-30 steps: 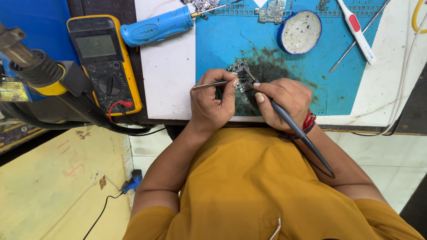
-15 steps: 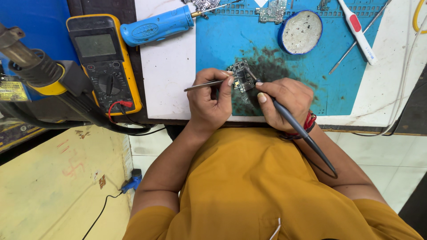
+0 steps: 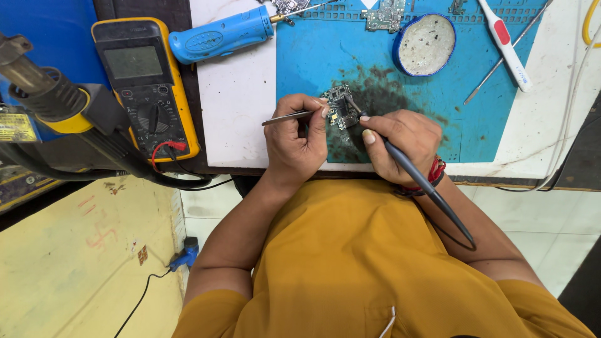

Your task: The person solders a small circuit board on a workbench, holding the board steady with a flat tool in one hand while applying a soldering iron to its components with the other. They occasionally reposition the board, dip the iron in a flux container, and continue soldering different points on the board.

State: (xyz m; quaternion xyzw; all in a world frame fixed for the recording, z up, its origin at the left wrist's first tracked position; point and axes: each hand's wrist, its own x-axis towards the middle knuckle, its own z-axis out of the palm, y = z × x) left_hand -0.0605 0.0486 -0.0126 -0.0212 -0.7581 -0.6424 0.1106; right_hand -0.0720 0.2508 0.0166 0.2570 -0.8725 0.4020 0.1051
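The person wears a mustard-yellow short-sleeved shirt with a small pale tag at its lower edge, and what looks like red thread bands on the right wrist

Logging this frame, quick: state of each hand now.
Left hand: closed on metal tweezers, beside the small circuit board.
Right hand: closed on the dark soldering iron, tip at the board.

— What sort of place is this?
— An electronics repair workshop. On the counter lies a stained blue work mat with small circuit boards.
— What else shows it?
— A yellow multimeter with red and black leads, a blue electric screwdriver, a hot-air nozzle, and a thin corded soldering iron.
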